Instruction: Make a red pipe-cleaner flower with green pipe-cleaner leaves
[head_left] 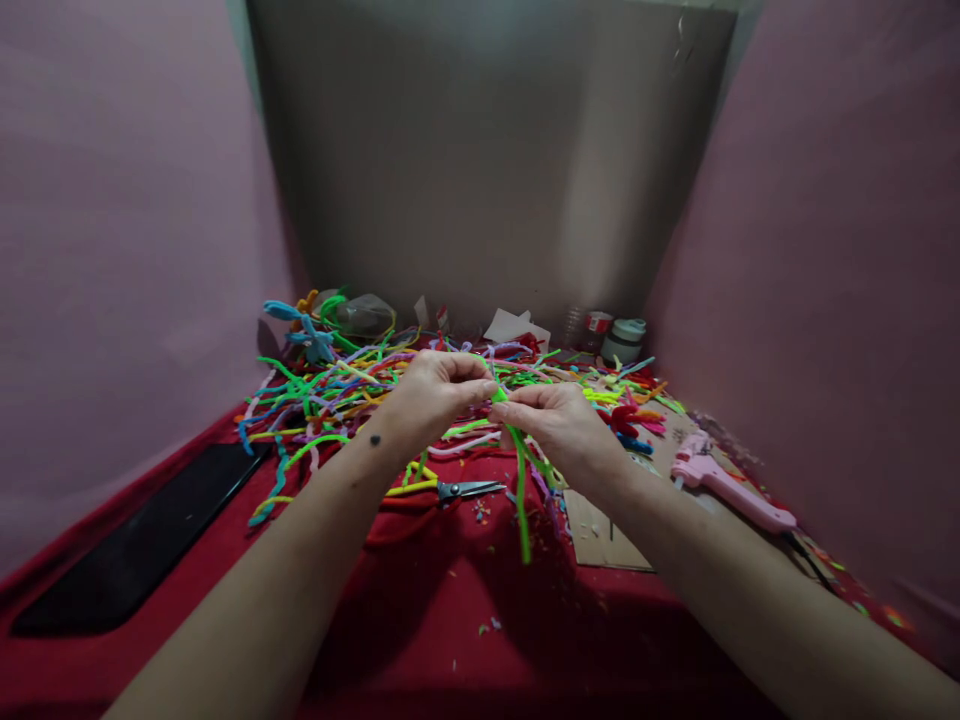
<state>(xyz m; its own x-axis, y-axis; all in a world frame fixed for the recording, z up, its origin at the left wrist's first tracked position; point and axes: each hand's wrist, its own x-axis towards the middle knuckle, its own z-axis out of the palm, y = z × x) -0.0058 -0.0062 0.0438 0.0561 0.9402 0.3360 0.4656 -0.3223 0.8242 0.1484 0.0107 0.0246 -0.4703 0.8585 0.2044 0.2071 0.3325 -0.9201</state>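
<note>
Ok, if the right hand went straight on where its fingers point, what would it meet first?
Probably the left hand, close ahead, just past the green pipe cleaner both hold; depth is unclear.

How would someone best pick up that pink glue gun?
Probably by the handle, coming from the person's right: the glue gun lies with its handle stretched toward the near right, past the right forearm, and its bulkier head farther left. Mind the dark cord at the handle's end. The right hand is busy pinching a green stem.
</note>
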